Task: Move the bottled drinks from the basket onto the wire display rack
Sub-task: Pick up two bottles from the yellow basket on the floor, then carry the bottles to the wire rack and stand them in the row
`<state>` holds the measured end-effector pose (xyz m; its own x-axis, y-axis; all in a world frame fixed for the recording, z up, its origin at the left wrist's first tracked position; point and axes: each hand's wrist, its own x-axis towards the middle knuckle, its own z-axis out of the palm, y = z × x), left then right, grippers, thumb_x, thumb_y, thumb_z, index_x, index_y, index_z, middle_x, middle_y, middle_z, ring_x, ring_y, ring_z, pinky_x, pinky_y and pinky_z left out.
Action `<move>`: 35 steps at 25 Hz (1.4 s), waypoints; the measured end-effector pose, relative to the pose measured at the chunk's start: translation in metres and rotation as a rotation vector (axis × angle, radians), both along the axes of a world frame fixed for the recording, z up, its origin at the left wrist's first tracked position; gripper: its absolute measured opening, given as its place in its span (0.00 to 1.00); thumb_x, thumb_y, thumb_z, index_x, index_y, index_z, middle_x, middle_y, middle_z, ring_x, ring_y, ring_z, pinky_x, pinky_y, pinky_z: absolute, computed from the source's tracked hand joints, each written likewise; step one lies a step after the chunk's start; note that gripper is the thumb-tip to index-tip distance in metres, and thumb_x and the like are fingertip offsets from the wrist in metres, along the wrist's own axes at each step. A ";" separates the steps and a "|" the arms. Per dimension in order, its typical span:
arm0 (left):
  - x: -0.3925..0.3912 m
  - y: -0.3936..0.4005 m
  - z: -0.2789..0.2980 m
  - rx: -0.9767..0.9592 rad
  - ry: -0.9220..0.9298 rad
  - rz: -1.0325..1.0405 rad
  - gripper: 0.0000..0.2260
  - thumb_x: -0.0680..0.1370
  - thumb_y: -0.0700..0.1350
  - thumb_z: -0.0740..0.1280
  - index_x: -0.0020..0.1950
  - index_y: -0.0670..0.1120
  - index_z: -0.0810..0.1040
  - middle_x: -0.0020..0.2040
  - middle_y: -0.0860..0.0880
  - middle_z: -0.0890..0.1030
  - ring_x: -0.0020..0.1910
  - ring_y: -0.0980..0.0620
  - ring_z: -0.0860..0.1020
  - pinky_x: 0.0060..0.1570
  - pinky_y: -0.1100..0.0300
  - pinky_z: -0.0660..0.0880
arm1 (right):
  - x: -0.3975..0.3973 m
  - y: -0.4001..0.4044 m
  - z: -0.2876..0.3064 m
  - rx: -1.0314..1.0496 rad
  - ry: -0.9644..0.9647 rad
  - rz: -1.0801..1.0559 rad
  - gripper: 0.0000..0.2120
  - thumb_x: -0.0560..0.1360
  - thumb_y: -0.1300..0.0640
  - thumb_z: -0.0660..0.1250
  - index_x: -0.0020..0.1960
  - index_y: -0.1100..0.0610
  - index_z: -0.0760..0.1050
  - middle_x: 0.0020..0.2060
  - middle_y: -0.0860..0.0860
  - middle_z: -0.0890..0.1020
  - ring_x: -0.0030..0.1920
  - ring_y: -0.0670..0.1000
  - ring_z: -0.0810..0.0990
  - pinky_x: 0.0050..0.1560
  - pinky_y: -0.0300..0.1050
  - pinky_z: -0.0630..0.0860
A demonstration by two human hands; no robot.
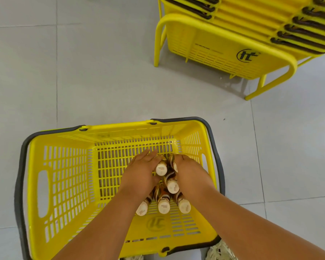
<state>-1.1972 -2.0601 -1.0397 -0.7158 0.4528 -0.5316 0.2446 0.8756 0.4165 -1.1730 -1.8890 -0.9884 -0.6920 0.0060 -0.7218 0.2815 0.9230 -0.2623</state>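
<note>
A yellow plastic basket point(68, 177) with grey handles stands on the floor below me. Several bottled drinks point(164, 205) with white caps and brown labels stand upright in a cluster on its right half. My left hand point(141, 173) lies against the left side of the cluster, fingers straight and pointing away from me, beside one cap point(161, 169). My right hand point(189, 172) is on the right side, its fingers curled down round the far right bottle point(174, 164), which it mostly hides. The wire display rack is out of view.
A stack of yellow baskets point(270, 21) rests on a yellow metal stand point(223, 53) at the upper right. Grey tiled floor point(101, 72) surrounds the basket. The tips of shoes point(219, 250) show at the bottom edge.
</note>
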 end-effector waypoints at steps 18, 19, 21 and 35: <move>0.002 -0.031 0.403 0.408 0.145 0.461 0.21 0.77 0.48 0.74 0.69 0.58 0.77 0.66 0.67 0.76 0.69 0.72 0.69 0.66 0.69 0.69 | -0.001 0.008 0.384 -0.249 0.398 -0.416 0.15 0.76 0.55 0.70 0.61 0.52 0.76 0.54 0.48 0.79 0.51 0.52 0.78 0.47 0.44 0.74; 0.001 -0.031 0.442 0.416 0.155 0.501 0.20 0.77 0.49 0.75 0.68 0.58 0.78 0.63 0.71 0.77 0.64 0.75 0.71 0.62 0.75 0.68 | 0.001 0.010 0.420 -0.260 0.422 -0.427 0.15 0.75 0.55 0.71 0.61 0.52 0.76 0.53 0.47 0.79 0.50 0.51 0.77 0.48 0.45 0.74; 0.001 -0.032 0.522 0.448 0.167 0.587 0.18 0.76 0.51 0.75 0.65 0.60 0.79 0.57 0.73 0.79 0.59 0.75 0.74 0.54 0.79 0.67 | 0.003 0.014 0.496 -0.312 0.528 -0.451 0.14 0.74 0.56 0.73 0.59 0.52 0.76 0.52 0.46 0.78 0.50 0.48 0.76 0.48 0.41 0.73; -0.022 -0.074 0.862 0.800 0.359 0.714 0.10 0.73 0.45 0.77 0.53 0.51 0.83 0.48 0.57 0.86 0.50 0.58 0.84 0.54 0.57 0.78 | -0.023 0.017 0.817 -0.740 0.901 -0.426 0.10 0.71 0.61 0.79 0.48 0.49 0.84 0.45 0.44 0.86 0.49 0.45 0.85 0.53 0.42 0.80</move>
<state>-1.2187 -2.1337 -0.1778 -0.9999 -0.0032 0.0159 0.0135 0.3758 0.9266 -1.1956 -1.8725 -0.1711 -0.9858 0.1457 0.0838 -0.0279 0.3496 -0.9365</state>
